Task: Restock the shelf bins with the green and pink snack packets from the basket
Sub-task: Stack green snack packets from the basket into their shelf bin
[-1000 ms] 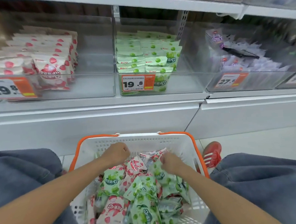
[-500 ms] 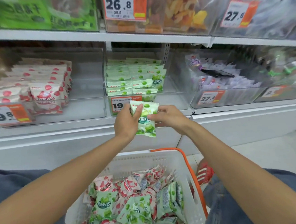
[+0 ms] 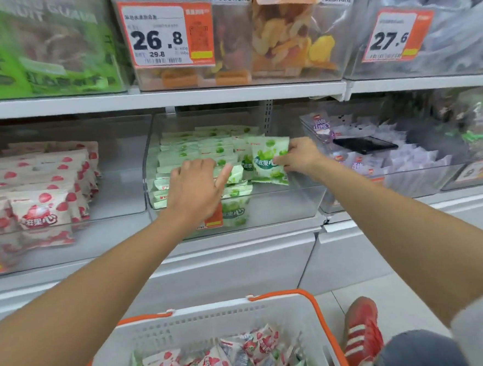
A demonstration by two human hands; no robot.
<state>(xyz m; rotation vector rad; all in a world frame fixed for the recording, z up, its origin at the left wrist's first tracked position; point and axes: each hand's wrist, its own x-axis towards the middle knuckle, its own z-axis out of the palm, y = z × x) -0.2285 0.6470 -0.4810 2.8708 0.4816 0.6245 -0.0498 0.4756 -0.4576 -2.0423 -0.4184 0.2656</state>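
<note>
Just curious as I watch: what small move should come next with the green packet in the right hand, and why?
Probably set it down and let go. The right hand pinches the green packet upright at the right end of the green rows in the middle bin, while the left hand lies spread on them.

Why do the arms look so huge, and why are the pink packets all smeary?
Head view, bottom corner: the wide-angle lens swells the left forearm; head view, left edge: the pink packets are smeared, probably motion blur; head view, middle: the green packet in the right hand and the 26.8 price tag look fairly sharp; lighting is even, without hard shadows.
</note>
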